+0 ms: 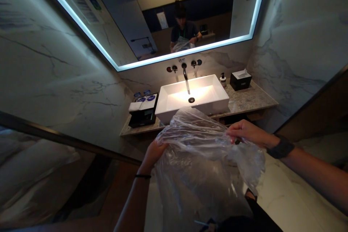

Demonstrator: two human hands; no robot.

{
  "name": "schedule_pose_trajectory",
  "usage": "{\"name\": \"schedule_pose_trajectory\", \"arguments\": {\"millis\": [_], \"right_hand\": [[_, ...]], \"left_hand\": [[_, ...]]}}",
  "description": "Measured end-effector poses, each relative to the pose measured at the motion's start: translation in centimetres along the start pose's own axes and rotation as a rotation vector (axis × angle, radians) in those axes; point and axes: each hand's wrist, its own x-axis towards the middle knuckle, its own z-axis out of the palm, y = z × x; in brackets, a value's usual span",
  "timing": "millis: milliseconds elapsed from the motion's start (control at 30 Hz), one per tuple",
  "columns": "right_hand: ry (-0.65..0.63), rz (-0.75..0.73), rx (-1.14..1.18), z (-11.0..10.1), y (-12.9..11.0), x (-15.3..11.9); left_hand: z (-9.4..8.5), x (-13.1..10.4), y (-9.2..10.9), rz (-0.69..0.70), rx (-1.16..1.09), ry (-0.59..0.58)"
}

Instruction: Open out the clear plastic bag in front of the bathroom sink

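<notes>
— Now, both hands closed on what?
— Left hand (154,154) gripping one edge of a clear plastic bag (201,166), right hand (246,132) pinching the other, top stretched between them, held up just in front of the body.
— And beyond?
— White sink (194,98) on a stone counter (251,99), black tissue box (240,79) to the right, black tray (143,116) to the left, lit mirror (168,11) above.
</notes>
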Motion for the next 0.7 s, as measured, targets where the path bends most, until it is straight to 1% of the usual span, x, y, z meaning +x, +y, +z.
{"name": "schedule_pose_trajectory", "arguments": {"millis": [33, 67, 133, 167, 200, 233, 267, 300, 333, 367, 400, 433, 467, 500, 567, 600, 667, 700], "right_hand": [[0.049, 0.009, 0.008, 0.2, 0.3, -0.1], [0.092, 0.019, 0.013, 0.4, 0.5, -0.3], [0.160, 0.035, 0.020, 0.9, 0.9, -0.6], [0.195, 0.036, 0.017, 1.2, 1.0, -0.8], [0.229, 0.035, 0.009, 1.5, 1.0, -0.9], [0.260, 0.027, 0.000, 1.9, 1.0, -1.1], [0.279, 0.016, -0.003, 2.3, 1.1, -1.2], [0.280, 0.001, -0.001, 2.7, 1.1, -1.2], [0.263, -0.011, 0.009, 3.2, 1.2, -1.3], [0.243, -0.020, 0.027, 3.6, 1.4, -1.3], [0.232, -0.027, 0.045, 3.9, 1.5, -1.3], [0.236, -0.028, 0.057, 4.2, 1.7, -1.3], [0.257, -0.019, 0.064, 4.5, 1.9, -1.4], [0.288, -0.005, 0.081, 4.8, 2.0, -1.4], [0.337, 0.038, 0.170, 5.0, 2.1, -1.5], [0.335, 0.066, 0.233, 5.0, 2.1, -1.6], [0.305, 0.112, 0.357, 4.8, 2.2, -1.8], [0.285, 0.122, 0.390, 4.5, 2.4, -1.9]], "left_hand": [[0.2, 0.0, 0.4, 0.061, 0.161, 0.080], [0.5, -0.4, 1.0, 0.145, 0.274, 0.179], [1.7, -2.4, 3.0, 0.325, 0.321, 0.387], [2.7, -3.8, 4.2, 0.385, 0.292, 0.423], [4.1, -5.3, 5.3, 0.415, 0.245, 0.385], [5.8, -6.8, 6.2, 0.391, 0.187, 0.256], [7.8, -8.1, 6.8, 0.311, 0.128, 0.038], [9.8, -9.1, 7.1, 0.201, 0.070, -0.197], [11.9, -9.9, 7.1, 0.101, -0.005, -0.372], [13.8, -10.3, 6.9, 0.035, -0.089, -0.492], [15.5, -10.4, 6.4, 0.009, -0.163, -0.548], [16.8, -10.3, 5.9, 0.021, -0.221, -0.555], [17.6, -10.1, 5.4, 0.052, -0.258, -0.547], [18.2, -9.9, 5.0, 0.088, -0.272, -0.537], [18.4, -9.5, 4.6, 0.146, -0.244, -0.523], [18.2, -9.3, 4.6, 0.156, -0.219, -0.532], [17.8, -9.0, 4.8, 0.138, -0.186, -0.558], [17.6, -8.8, 4.8, 0.112, -0.206, -0.565]]}}
